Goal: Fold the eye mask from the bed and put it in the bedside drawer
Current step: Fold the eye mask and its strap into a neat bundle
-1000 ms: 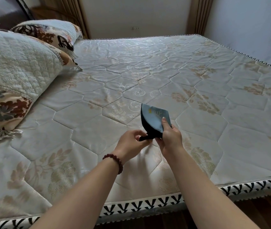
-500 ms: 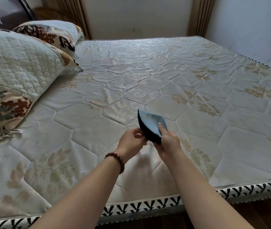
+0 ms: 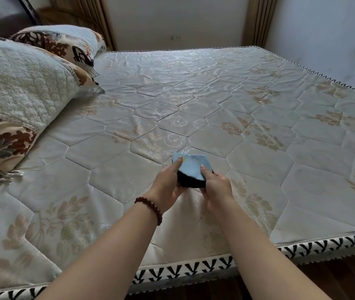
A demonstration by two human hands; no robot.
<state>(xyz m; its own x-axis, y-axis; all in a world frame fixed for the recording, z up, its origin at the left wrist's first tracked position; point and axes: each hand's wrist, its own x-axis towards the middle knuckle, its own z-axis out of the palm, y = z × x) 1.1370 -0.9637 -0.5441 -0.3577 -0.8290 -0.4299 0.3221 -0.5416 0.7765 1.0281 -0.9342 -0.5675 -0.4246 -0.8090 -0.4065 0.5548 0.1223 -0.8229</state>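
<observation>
two pillows lie on the bed.

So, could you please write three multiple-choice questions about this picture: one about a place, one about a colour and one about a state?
1. Where is the red bead bracelet?
A. on the right wrist
B. on the left wrist
C. on a pillow

2. What colour is the upper face of the eye mask?
A. light blue
B. green
C. orange

3. How is the eye mask now?
A. lying spread on the bed
B. hanging from one hand
C. gripped by both hands

Answers:
1 B: the beads circle the wrist behind the left hand.
2 A: the face under both thumbs is light blue, with black beneath it.
3 C: the left hand and the right hand each pinch it, thumb on top.
</observation>
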